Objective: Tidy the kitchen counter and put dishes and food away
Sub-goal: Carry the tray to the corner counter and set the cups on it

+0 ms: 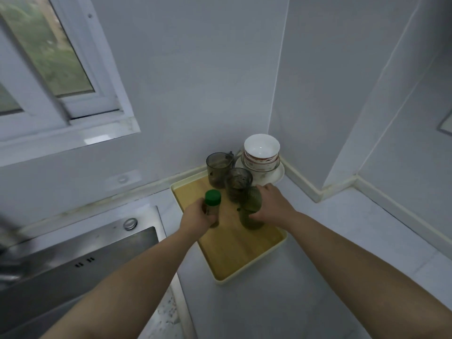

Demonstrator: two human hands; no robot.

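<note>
Left hand [197, 215] gripping a green-capped spice jar [212, 206] over a wood-lined tray [231, 249], right hand [274, 204] wrapped round a smoky green glass [250, 211], two more glasses [238, 183] behind, stacked bowls [261, 152] on a plate in the corner, steel sink [80, 255] at left of the table [318, 289]

On my feed: a tray [234, 248] with a cream rim and honey-yellow wood-grain floor, on a pale grey counter [318, 265]. The jar [215, 208] at its left edge shows a bright green lid [212, 196] over tan contents. The far mug [219, 168], middle mug [238, 183] and nearest mug [249, 216] are all smoky olive-grey glass. At far right, white bowls [261, 152] carry reddish floral bands, above a white plate [275, 174] with faint motifs; the sink [85, 253], left, is dull steel grey
</note>
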